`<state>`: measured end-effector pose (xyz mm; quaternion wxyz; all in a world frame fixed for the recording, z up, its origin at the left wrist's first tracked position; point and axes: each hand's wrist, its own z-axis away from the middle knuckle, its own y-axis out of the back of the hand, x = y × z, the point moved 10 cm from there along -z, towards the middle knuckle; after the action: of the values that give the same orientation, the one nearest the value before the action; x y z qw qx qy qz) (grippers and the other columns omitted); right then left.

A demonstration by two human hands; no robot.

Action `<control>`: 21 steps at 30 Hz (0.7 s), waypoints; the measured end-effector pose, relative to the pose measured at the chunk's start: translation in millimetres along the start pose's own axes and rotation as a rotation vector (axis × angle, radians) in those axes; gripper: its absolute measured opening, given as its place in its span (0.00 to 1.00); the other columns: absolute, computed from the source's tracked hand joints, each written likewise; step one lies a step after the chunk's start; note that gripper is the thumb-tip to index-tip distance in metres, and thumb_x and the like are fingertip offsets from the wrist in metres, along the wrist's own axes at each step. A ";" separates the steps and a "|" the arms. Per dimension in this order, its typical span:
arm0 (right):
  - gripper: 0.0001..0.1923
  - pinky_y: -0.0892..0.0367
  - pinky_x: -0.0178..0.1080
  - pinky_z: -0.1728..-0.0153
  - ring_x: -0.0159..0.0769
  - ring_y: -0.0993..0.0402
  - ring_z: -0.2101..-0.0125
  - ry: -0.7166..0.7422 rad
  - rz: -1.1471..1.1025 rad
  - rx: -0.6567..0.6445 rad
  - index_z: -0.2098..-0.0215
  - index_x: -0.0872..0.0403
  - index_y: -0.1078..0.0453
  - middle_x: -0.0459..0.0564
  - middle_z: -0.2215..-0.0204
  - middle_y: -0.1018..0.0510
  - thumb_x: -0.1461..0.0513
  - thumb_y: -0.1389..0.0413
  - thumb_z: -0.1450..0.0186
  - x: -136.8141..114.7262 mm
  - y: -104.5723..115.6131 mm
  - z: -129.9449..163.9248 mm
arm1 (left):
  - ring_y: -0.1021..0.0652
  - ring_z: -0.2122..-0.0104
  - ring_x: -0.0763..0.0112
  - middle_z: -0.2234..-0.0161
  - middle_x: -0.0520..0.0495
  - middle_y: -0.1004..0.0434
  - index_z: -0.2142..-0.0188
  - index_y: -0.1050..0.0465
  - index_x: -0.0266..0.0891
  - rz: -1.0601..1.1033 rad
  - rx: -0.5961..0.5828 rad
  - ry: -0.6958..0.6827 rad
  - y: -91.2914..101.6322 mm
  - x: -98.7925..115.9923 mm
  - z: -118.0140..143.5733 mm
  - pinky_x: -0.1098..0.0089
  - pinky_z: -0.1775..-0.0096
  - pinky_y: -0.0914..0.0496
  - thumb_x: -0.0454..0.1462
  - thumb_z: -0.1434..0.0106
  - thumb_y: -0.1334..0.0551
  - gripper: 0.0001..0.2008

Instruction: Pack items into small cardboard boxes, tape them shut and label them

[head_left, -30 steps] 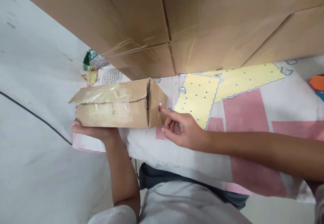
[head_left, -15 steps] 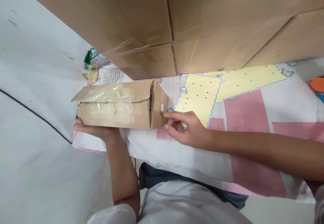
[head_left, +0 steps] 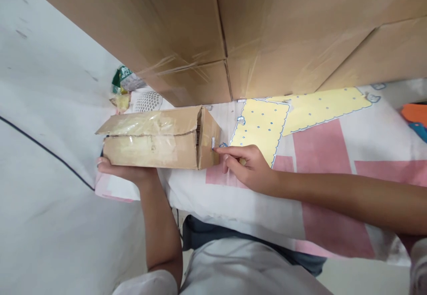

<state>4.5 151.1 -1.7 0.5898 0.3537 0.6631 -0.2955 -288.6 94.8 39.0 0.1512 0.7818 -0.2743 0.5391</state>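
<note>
A small brown cardboard box (head_left: 153,150), with clear tape along its lifted flap, lies on its side near the front edge of the cloth. My left hand (head_left: 125,170) grips its left end, the thumb in sight and the fingers hidden behind it. At the right end, the index finger of my right hand (head_left: 251,166) is stretched out and touches the end panel just below a small white patch (head_left: 213,142). The thumb and other fingers of that hand are loosely bent away from the box, with nothing seen between them.
Large taped cartons (head_left: 267,37) stand close behind the box. Yellow dotted sheet shapes (head_left: 262,123) lie on the pink and white cloth (head_left: 323,152). Green packets (head_left: 125,79) and a white perforated object (head_left: 148,102) sit by the left wall. An orange and blue item (head_left: 415,116) is far right.
My right thumb has drawn back from near the box, and one bent finger now hangs lower. The index finger stays at the end panel. The box and left hand have hardly moved.
</note>
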 end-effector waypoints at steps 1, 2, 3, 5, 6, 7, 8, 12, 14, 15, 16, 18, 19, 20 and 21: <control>0.19 0.31 0.35 0.74 0.29 0.29 0.78 0.010 0.002 0.005 0.50 0.58 0.19 0.45 0.78 0.22 0.63 0.48 0.32 -0.7 0.1 0.8 | 0.31 0.37 0.60 0.45 0.44 0.29 0.53 0.39 0.42 0.052 0.046 -0.060 5.4 4.7 -0.3 0.64 0.34 0.37 0.57 0.30 0.67 0.29; 0.20 0.32 0.34 0.75 0.29 0.30 0.78 0.008 0.004 -0.008 0.49 0.58 0.19 0.45 0.78 0.22 0.62 0.48 0.32 -0.3 -1.7 1.3 | 0.30 0.38 0.60 0.46 0.44 0.28 0.55 0.40 0.41 0.105 0.076 -0.107 9.0 8.3 0.0 0.64 0.35 0.36 0.54 0.29 0.64 0.24; 0.20 0.33 0.34 0.75 0.29 0.32 0.79 -0.002 0.005 -0.027 0.47 0.59 0.20 0.45 0.78 0.23 0.62 0.49 0.32 1.0 -3.9 1.5 | 0.29 0.39 0.60 0.47 0.43 0.27 0.56 0.41 0.41 0.151 0.087 -0.132 10.4 10.3 0.3 0.64 0.35 0.36 0.52 0.29 0.62 0.21; 0.22 0.32 0.35 0.74 0.29 0.32 0.78 -0.035 -0.005 -0.031 0.44 0.60 0.22 0.46 0.77 0.22 0.62 0.49 0.31 4.2 -4.2 0.4 | 0.29 0.39 0.60 0.49 0.43 0.25 0.56 0.41 0.41 0.202 0.064 -0.130 7.0 11.2 0.6 0.64 0.35 0.37 0.50 0.29 0.60 0.19; 0.23 0.31 0.36 0.73 0.29 0.31 0.77 -0.053 -0.015 -0.013 0.42 0.60 0.24 0.46 0.75 0.22 0.62 0.49 0.31 5.9 -2.0 -0.8 | 0.29 0.39 0.60 0.50 0.43 0.25 0.56 0.40 0.40 0.216 0.060 -0.127 5.7 12.2 1.0 0.64 0.35 0.37 0.49 0.29 0.60 0.19; 0.25 0.30 0.36 0.71 0.30 0.30 0.75 -0.068 -0.026 0.007 0.39 0.60 0.26 0.46 0.73 0.21 0.61 0.49 0.31 7.2 0.4 -2.3 | 0.29 0.39 0.60 0.51 0.43 0.24 0.57 0.40 0.40 0.219 0.055 -0.124 4.2 13.3 1.5 0.64 0.34 0.37 0.49 0.29 0.60 0.19; 0.26 0.29 0.37 0.69 0.30 0.30 0.73 -0.079 -0.036 0.015 0.37 0.60 0.28 0.46 0.73 0.22 0.61 0.49 0.31 8.3 1.7 -3.9 | 0.29 0.39 0.60 0.52 0.43 0.24 0.58 0.40 0.40 0.217 0.052 -0.124 3.1 14.7 2.0 0.64 0.34 0.38 0.49 0.29 0.60 0.19; 0.31 0.31 0.37 0.69 0.30 0.32 0.74 -0.120 -0.045 -0.101 0.31 0.59 0.35 0.42 0.75 0.28 0.63 0.49 0.32 11.8 -8.6 -8.5 | 0.30 0.38 0.59 0.50 0.42 0.24 0.57 0.38 0.39 0.152 0.041 -0.121 1.2 16.2 2.2 0.63 0.34 0.38 0.50 0.29 0.62 0.22; 0.31 0.31 0.37 0.67 0.30 0.32 0.72 -0.087 -0.043 -0.073 0.31 0.60 0.35 0.44 0.73 0.28 0.63 0.50 0.32 8.7 -6.1 -10.1 | 0.31 0.37 0.60 0.47 0.41 0.25 0.56 0.37 0.39 0.119 0.067 -0.121 5.0 14.0 1.6 0.64 0.33 0.38 0.51 0.30 0.62 0.23; 0.29 0.31 0.37 0.67 0.30 0.32 0.71 -0.052 -0.036 -0.038 0.32 0.61 0.34 0.45 0.71 0.27 0.63 0.50 0.31 5.6 -3.0 -10.8 | 0.31 0.36 0.60 0.46 0.41 0.26 0.56 0.36 0.39 0.112 0.081 -0.125 7.3 13.0 1.3 0.64 0.33 0.39 0.51 0.30 0.61 0.24; 0.28 0.31 0.37 0.68 0.30 0.33 0.71 -0.017 -0.027 -0.015 0.33 0.61 0.32 0.46 0.69 0.27 0.63 0.50 0.31 2.5 -1.0 -11.0 | 0.32 0.36 0.60 0.45 0.42 0.27 0.55 0.35 0.39 0.112 0.088 -0.134 8.9 12.4 1.2 0.64 0.33 0.40 0.51 0.30 0.61 0.24; 0.27 0.33 0.35 0.70 0.29 0.35 0.73 0.038 -0.007 -0.020 0.34 0.59 0.31 0.45 0.70 0.29 0.63 0.49 0.31 -1.8 -2.0 -10.9 | 0.33 0.34 0.60 0.42 0.43 0.27 0.53 0.33 0.39 0.134 0.057 -0.151 8.2 11.7 0.9 0.64 0.31 0.42 0.51 0.29 0.59 0.25; 0.27 0.34 0.35 0.71 0.28 0.36 0.73 0.057 0.004 -0.027 0.35 0.58 0.30 0.44 0.71 0.30 0.64 0.49 0.31 -3.0 -2.7 -10.8 | 0.33 0.34 0.60 0.42 0.43 0.27 0.53 0.32 0.40 0.151 0.035 -0.157 7.1 11.7 1.0 0.63 0.31 0.42 0.51 0.29 0.59 0.25; 0.26 0.34 0.34 0.71 0.28 0.35 0.73 0.077 0.011 -0.019 0.36 0.56 0.29 0.44 0.71 0.30 0.65 0.49 0.31 -4.4 -1.8 -10.8 | 0.34 0.33 0.61 0.42 0.44 0.27 0.53 0.31 0.40 0.165 0.013 -0.161 6.0 11.8 1.2 0.63 0.31 0.42 0.51 0.29 0.59 0.25; 0.24 0.34 0.34 0.70 0.28 0.34 0.73 0.104 0.014 0.002 0.37 0.55 0.27 0.44 0.70 0.30 0.65 0.49 0.30 -6.6 0.6 -10.7 | 0.34 0.33 0.61 0.42 0.45 0.27 0.52 0.30 0.41 0.169 -0.006 -0.165 5.0 12.1 1.6 0.63 0.31 0.42 0.51 0.28 0.59 0.25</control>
<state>-0.8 159.3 6.2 0.5561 0.3739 0.6901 -0.2732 -287.1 86.8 49.3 0.0844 0.7972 -0.3521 0.4831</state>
